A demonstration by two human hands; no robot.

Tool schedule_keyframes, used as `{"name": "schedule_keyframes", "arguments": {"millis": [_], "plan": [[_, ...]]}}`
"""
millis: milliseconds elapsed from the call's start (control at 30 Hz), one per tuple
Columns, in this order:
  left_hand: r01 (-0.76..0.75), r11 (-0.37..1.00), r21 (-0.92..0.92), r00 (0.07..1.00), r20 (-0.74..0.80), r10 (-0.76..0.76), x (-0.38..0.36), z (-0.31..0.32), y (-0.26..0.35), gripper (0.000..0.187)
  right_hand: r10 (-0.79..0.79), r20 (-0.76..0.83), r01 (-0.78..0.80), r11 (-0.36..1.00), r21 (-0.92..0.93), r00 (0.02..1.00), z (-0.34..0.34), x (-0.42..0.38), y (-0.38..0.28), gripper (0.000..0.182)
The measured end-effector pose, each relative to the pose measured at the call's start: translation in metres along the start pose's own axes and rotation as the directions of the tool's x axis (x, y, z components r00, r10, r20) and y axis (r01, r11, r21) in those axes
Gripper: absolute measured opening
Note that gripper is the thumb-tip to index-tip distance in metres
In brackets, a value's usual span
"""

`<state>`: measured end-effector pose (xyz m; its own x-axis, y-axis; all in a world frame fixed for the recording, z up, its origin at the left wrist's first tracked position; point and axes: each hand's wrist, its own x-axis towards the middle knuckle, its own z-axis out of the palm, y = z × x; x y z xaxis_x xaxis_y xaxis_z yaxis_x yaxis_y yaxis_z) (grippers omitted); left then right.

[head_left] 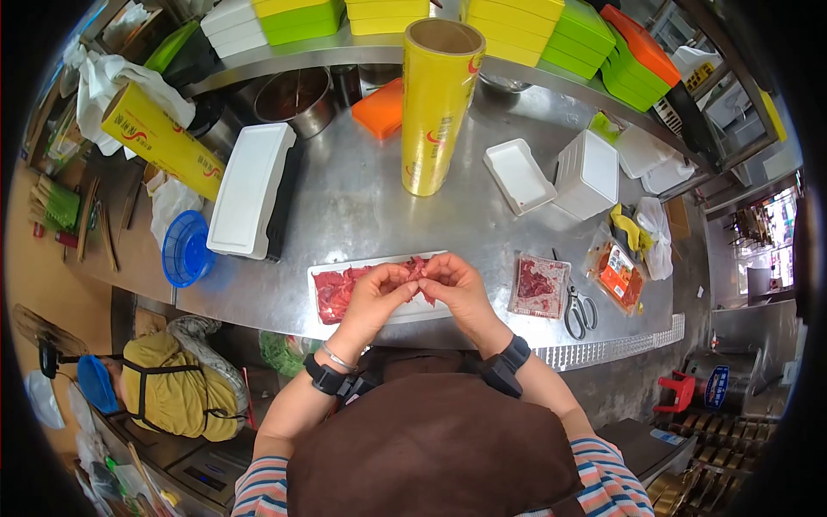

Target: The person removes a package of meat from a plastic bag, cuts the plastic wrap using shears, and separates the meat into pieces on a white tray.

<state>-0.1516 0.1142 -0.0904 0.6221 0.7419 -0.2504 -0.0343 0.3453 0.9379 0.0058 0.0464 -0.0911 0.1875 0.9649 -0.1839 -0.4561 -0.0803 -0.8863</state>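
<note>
Both of my hands meet over a long white tray [396,318] near the front of the steel table. Slices of raw red meat [334,291] fill the tray's left part. My left hand [379,291] pinches a piece of raw meat [414,269] between thumb and fingers. From the other side my right hand [452,283] pinches the same piece, its fingertips close to the left ones. To the right lies a clear plastic pack of red meat [539,286], with black-handled scissors [580,312] beside it.
A tall yellow film roll [431,129] stands behind the tray. White boxes [250,189] stand at left, stacked white trays [587,175] at right. A blue basket [187,248] sits by the left edge. An orange-labelled pack [617,274] lies far right. Another person [177,379] is at lower left.
</note>
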Motion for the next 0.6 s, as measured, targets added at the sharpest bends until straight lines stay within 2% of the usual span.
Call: {"name": "schedule_keyframes", "arguments": {"millis": [33,100,233,300,400,433,500,600], "plan": [[0.0,1.0,-0.001,1.0,-0.003,0.0,0.0,0.002,-0.001,0.014,0.001,0.002,-0.001,1.0,0.0,1.0,0.002,-0.001,-0.002,0.017],[-0.101,0.994,-0.027,0.98,-0.175,0.095,0.001,0.005,-0.001,0.017,0.004,-0.028,-0.006,0.996,-0.084,1.0,0.005,-0.002,-0.005,0.02],[-0.065,0.998,0.016,0.987,-0.144,0.066,0.002,-0.002,0.006,0.016,-0.036,-0.013,0.033,0.985,-0.168,0.999,0.006,-0.003,-0.006,0.023],[0.018,1.0,0.021,0.998,-0.059,-0.016,0.0,-0.001,0.013,0.012,-0.078,0.059,0.093,0.94,-0.328,0.995,0.003,-0.002,-0.003,0.026],[0.092,0.995,-0.032,0.995,-0.023,-0.093,0.005,-0.011,-0.002,0.012,-0.056,0.058,0.069,0.965,-0.251,0.997,0.001,0.0,0.007,0.028],[0.092,0.995,-0.033,0.995,-0.024,-0.093,0.004,-0.012,-0.005,0.012,-0.056,0.058,0.069,0.965,-0.252,0.997,0.0,0.0,0.006,0.028],[0.032,0.996,-0.085,0.997,-0.065,-0.038,0.002,-0.01,-0.007,0.014,0.026,0.009,-0.025,0.993,-0.117,1.0,-0.001,0.0,0.002,0.026],[0.05,0.992,-0.115,0.997,-0.048,-0.056,0.001,-0.012,-0.006,0.015,0.082,0.02,-0.08,0.992,-0.099,0.996,-0.005,0.001,0.002,0.025]]}}
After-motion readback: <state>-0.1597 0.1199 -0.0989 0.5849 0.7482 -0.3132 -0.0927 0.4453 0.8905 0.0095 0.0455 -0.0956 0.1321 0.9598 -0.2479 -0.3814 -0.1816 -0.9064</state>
